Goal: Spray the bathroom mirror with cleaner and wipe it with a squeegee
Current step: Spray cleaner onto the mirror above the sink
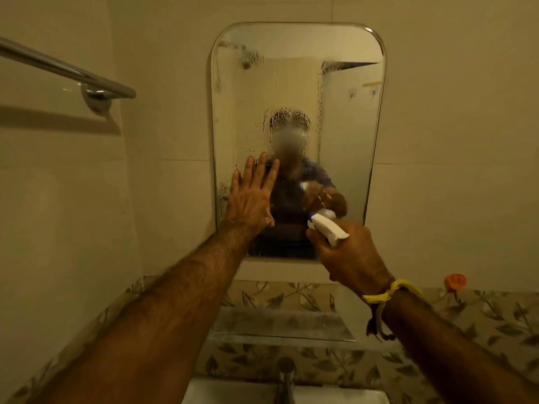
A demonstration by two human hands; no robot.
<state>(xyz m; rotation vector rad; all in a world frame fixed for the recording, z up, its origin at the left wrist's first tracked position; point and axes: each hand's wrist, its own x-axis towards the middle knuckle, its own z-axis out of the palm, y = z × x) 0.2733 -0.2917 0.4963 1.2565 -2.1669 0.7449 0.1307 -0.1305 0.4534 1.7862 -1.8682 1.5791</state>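
Note:
A tall mirror (344, 118) with rounded corners hangs on the tiled wall ahead, covered in mist and running droplets. My left hand (250, 199) is flat, fingers spread, against the mirror's lower left part. My right hand (350, 255) grips a white spray bottle (328, 228) in front of the mirror's lower middle, its nozzle pointing at the glass. A yellow thread band (388, 293) circles my right wrist. No squeegee is in view.
A metal towel bar (67, 71) sticks out from the left wall at head height. Below the mirror runs a glass shelf (280, 325), then a tap (285, 377) over a white basin (210, 392). An orange hook (455, 281) sits on the leaf-patterned tiles at the right.

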